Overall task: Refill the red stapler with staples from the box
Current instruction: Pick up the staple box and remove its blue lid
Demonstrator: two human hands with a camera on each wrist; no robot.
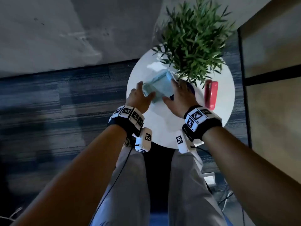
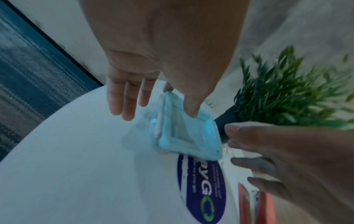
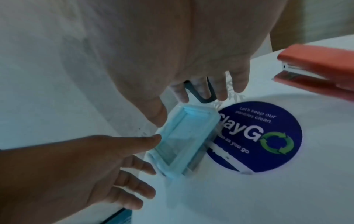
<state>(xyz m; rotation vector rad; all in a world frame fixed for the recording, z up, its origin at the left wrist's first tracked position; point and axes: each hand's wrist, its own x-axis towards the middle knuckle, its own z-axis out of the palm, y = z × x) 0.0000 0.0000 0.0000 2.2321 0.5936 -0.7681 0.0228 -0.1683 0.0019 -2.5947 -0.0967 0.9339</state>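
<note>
A pale blue see-through staple box point(image 1: 156, 85) with its lid on sits on the round white table point(image 1: 162, 128), blurred in all views. My left hand point(image 1: 145, 90) is at its left side with straight fingers; its thumb point(image 2: 191, 112) touches the lid while the other fingers point(image 2: 124, 106) hang beside the box. My right hand point(image 1: 172, 92) reaches over the box's right and far end, fingers point(image 3: 237, 84) spread and straight, thumb point(image 3: 159, 116) close to the box point(image 3: 184, 139). The red stapler point(image 1: 211, 93) lies closed on the table to the right, apart from both hands.
A green potted plant point(image 1: 195, 38) stands at the back of the table, just behind the box. A round blue sticker point(image 3: 268, 136) is stuck to the tabletop between the box and the stapler point(image 3: 316, 71). Blue carpet surrounds the small table.
</note>
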